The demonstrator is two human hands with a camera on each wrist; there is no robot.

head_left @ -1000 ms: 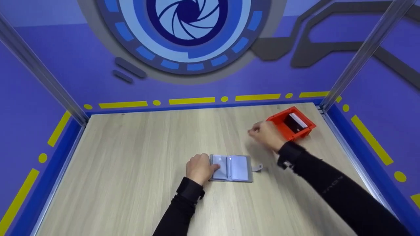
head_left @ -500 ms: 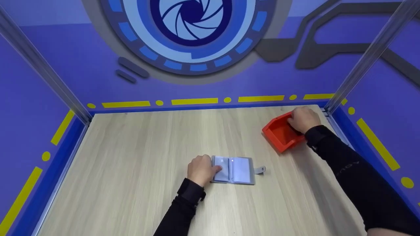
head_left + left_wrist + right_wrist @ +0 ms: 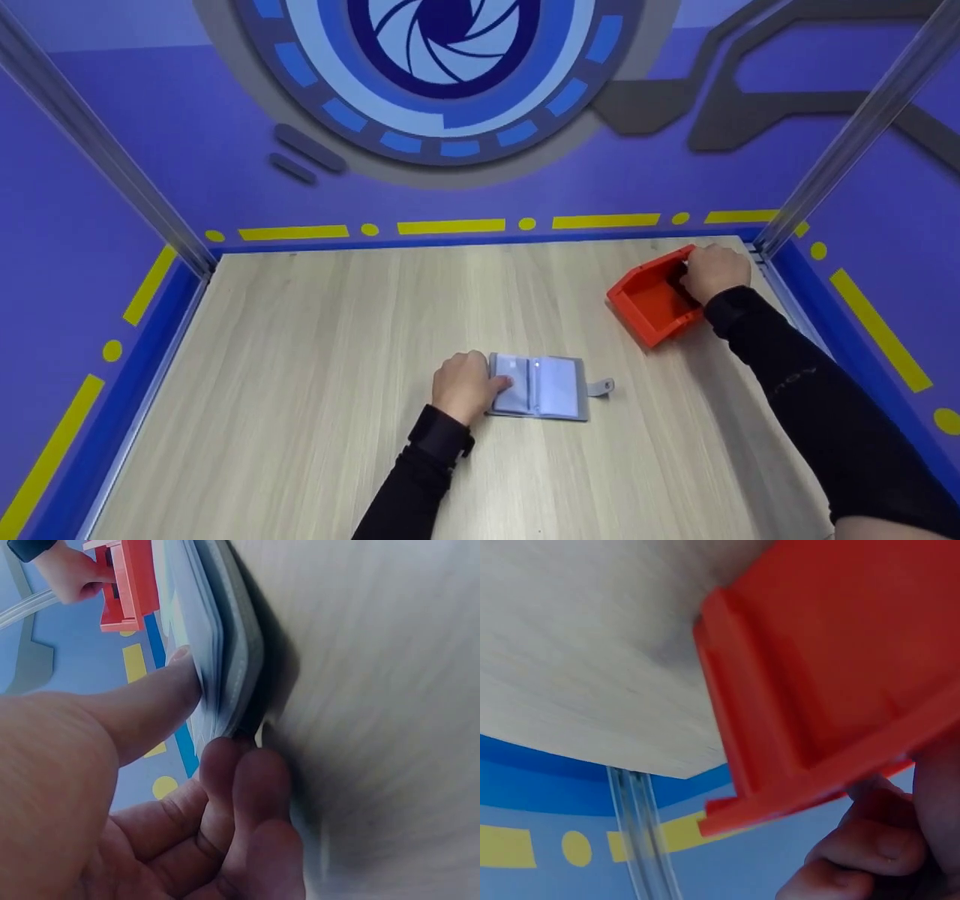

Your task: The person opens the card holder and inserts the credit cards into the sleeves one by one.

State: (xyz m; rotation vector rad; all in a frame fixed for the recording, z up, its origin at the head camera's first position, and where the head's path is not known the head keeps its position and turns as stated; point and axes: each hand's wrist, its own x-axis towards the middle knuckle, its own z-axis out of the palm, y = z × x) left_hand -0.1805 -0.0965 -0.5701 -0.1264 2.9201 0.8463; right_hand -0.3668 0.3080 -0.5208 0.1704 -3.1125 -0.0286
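A small grey card holder (image 3: 559, 386) lies spread on the table, clear plastic sleeves facing up and its snap strap (image 3: 601, 388) sticking out to the right. My left hand (image 3: 461, 388) pinches its left edge, thumb on the sleeves and fingers curled beneath the cover (image 3: 244, 652). At the back right, my right hand (image 3: 718, 274) reaches over the rim of a red plastic bin (image 3: 637, 304), fingers down inside its right end. Curled fingers (image 3: 866, 847) show beside the bin's rim in the right wrist view. I cannot tell whether the hidden fingertips grip anything.
The wood-grain table (image 3: 337, 337) is bounded by blue-purple panels (image 3: 187, 150) at the back and sides. Metal corner posts (image 3: 847, 127) stand at the back corners. The bin sits close to the right back corner.
My right hand has moved right and back from in front of the bin into it, hiding the dark and white cards seen there earlier. My left hand keeps its hold on the card holder.
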